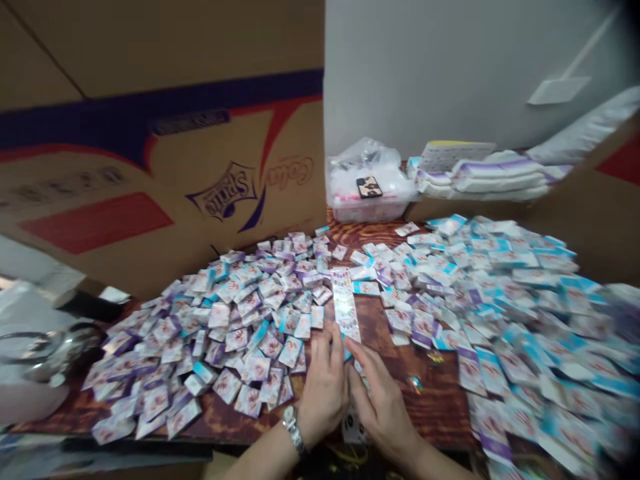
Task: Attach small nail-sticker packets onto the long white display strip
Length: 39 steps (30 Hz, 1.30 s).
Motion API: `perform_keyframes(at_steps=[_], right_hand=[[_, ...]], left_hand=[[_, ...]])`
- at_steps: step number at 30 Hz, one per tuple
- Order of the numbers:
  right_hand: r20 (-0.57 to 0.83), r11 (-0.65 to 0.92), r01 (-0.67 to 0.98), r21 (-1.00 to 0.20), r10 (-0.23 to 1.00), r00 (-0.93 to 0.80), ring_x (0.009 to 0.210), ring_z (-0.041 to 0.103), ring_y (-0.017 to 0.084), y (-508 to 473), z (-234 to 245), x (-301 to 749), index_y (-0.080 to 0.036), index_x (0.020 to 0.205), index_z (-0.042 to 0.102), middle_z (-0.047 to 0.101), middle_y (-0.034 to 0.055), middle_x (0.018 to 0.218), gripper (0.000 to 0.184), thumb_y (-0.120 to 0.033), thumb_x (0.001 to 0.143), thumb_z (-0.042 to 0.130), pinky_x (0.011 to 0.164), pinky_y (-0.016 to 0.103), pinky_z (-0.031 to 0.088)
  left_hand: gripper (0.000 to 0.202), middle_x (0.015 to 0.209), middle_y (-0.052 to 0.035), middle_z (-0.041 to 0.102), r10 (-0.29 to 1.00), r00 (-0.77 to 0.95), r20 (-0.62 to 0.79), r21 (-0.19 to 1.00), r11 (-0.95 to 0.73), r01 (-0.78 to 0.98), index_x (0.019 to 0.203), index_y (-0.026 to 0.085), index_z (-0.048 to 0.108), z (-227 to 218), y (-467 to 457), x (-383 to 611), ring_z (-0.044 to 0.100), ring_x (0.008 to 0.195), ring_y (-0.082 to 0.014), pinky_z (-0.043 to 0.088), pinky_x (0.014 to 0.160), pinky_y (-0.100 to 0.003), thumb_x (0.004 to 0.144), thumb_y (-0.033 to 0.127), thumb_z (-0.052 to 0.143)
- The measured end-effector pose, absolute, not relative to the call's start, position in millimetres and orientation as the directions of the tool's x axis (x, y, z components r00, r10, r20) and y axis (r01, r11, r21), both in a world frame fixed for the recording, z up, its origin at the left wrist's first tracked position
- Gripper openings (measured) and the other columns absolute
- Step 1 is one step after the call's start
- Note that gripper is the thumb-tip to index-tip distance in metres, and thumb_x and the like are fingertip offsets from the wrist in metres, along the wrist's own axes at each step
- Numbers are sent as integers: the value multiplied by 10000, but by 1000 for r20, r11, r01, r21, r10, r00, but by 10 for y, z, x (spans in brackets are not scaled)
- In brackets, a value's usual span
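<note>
Both my hands meet at the near edge of a dark wooden table (pixel 430 400). My left hand (pixel 324 387), with a silver watch on its wrist, and my right hand (pixel 381 395) pinch the near end of a long narrow sticker strip (pixel 346 303) that lies pointing away from me. The fingers of both hands are closed on it. A heap of small purple and white packets (pixel 225 333) spreads to the left of the strip. A larger heap of blue and white packets (pixel 500 293) covers the right side.
A big brown cardboard box (pixel 150 167) with purple and red print stands behind the left heap. A clear plastic tub (pixel 367 190) and stacked white packs (pixel 500 175) sit at the back. A cardboard flap (pixel 600 200) rises at right. A shiny metal object (pixel 50 350) lies at left.
</note>
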State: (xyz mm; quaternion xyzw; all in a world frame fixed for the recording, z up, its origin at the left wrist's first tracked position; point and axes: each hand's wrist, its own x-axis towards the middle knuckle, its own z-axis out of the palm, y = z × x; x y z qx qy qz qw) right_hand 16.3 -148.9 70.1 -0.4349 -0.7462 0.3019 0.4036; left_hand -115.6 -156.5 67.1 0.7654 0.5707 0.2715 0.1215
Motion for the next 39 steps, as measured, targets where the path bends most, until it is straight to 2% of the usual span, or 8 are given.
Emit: perform_keyframes(at_steps=[7,12,14,16,19,24,33,39], right_hand=[[286,423,413,-807,891,-352,1146,530,246,-1198,751,274,-239,1314,409,552,112,1247,415,-257,901,454,922,403,483],[353,472,512,-718,880,-317,1111,543,238,-883,890,525,-222,1268,466,580,97,1199,359,-244,911,429,918,414,465],[324,474,594,-650,880,-347,1103,547,228,-756,848,652,-218,1251,489,594,88,1191,340,-240,920,415,922,409,458],[257,524,659,-540,848,-464,1106,544,227,-666,738,739,-202,1248,505,596,91,1200,341,-246,918,430,939,405,446],[114,635,683,-360,757,-644,1172,498,254,-584,508,730,-176,1268,506,570,107,1251,393,-297,895,492,1004,434,384],[-55,736,643,-210,648,-760,1336,274,325,-413,205,513,-147,1368,389,338,132,1448,649,-417,816,598,1070,537,227],[-9,730,642,-234,659,-752,1278,396,281,-389,-82,413,-178,1294,487,471,129,1358,515,-380,834,598,1034,525,285],[149,714,660,-233,697,-701,1114,563,233,-555,153,472,-219,1138,621,637,78,1172,286,-164,877,518,950,448,411]], left_hand=[[522,1071,-167,519,875,118,469,71,-170,983,1371,131,325,1103,-975,-2020,499,922,-253,498,700,-347,866,197,442],[464,1147,-158,474,867,-96,489,-58,143,988,1337,53,340,1640,-505,-2859,418,1131,-361,407,844,-492,937,269,247],[562,1350,-235,327,872,-69,485,-79,122,989,1357,58,299,1680,-470,-2889,310,1219,-438,335,921,-604,889,337,432],[633,1420,-241,241,882,23,471,-25,-13,1000,1368,73,290,1578,-598,-2672,240,1289,-415,259,1018,-588,851,359,515],[503,1319,-165,446,901,301,314,174,-366,914,1346,134,345,1190,-1033,-2028,399,1234,-280,353,1023,-461,890,316,453],[462,1332,-141,488,770,637,-47,294,-599,745,1291,153,443,413,-1655,-1161,409,1250,-320,351,1006,-501,891,385,443],[464,1420,-144,386,801,584,-128,386,-502,774,1323,140,415,114,-1733,-1218,301,1327,-332,267,1052,-521,906,342,412],[407,1137,-151,627,916,342,-208,852,-2,523,1132,162,596,393,-1727,-1202,564,1074,-290,398,939,-439,889,438,422]])
